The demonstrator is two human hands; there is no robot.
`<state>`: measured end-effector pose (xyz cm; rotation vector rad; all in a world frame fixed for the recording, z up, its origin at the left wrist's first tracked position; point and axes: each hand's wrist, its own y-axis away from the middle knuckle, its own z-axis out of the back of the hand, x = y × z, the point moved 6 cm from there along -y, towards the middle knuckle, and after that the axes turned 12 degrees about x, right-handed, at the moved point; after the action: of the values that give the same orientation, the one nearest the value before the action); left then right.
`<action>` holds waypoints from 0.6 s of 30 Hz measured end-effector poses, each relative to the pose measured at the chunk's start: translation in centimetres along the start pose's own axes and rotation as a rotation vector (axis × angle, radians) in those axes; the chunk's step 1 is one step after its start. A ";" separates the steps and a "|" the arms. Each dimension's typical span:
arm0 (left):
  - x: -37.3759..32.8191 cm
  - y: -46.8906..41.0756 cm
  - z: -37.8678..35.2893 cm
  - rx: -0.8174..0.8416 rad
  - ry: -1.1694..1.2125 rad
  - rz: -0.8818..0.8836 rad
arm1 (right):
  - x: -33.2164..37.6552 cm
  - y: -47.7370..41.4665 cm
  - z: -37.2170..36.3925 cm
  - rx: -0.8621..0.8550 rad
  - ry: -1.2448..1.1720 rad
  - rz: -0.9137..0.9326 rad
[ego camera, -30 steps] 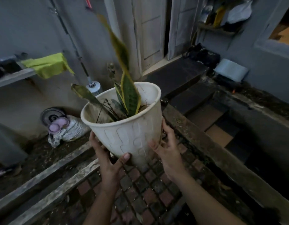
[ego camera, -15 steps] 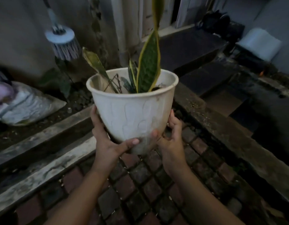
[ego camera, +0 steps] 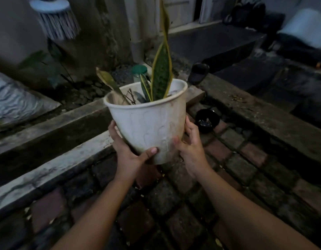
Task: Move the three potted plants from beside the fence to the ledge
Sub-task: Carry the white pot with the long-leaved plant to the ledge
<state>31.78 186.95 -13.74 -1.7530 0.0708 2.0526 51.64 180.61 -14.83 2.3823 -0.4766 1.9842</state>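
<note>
Dim brick-paved yard [ego camera: 183, 204], concrete ledge [ego camera: 53, 121] at frame left. White embossed plastic pot of snake plant [ego camera: 149, 121]: mid-frame, airborne, clasped by left hand [ego camera: 128, 156] and right hand [ego camera: 191, 150]. Not yet set down; other two plants unseen.

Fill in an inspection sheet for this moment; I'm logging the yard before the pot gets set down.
Surface: brick paving, damp-looking, edged by concrete ledges.
Job's things: white pot with a snake plant, held upright above the paving; other two plants not seen.
Clutter: small black bowl on the paving; green-lidded jar; white sack.
Hands: left hand and right hand clasp the pot's lower sides.
Cables: nothing seen.
Surroundings: hanging mop head, grey wall, dark steps.
</note>
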 end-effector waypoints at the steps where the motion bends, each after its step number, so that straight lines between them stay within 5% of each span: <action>1: 0.3 0.0 -0.1 0.004 -0.003 0.009 | -0.2 -0.3 0.1 0.022 0.011 0.004; 9: 2.7 -1.4 -0.2 0.158 -0.175 0.155 | -3.2 -2.6 0.6 0.110 0.176 0.006; 18: 6.7 0.9 0.3 0.166 -0.197 0.238 | -8.6 0.1 1.4 0.107 0.089 -0.112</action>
<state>30.52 188.16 -20.25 -1.4950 0.3947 2.3038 51.60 182.16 -23.35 2.3092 -0.2346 2.1057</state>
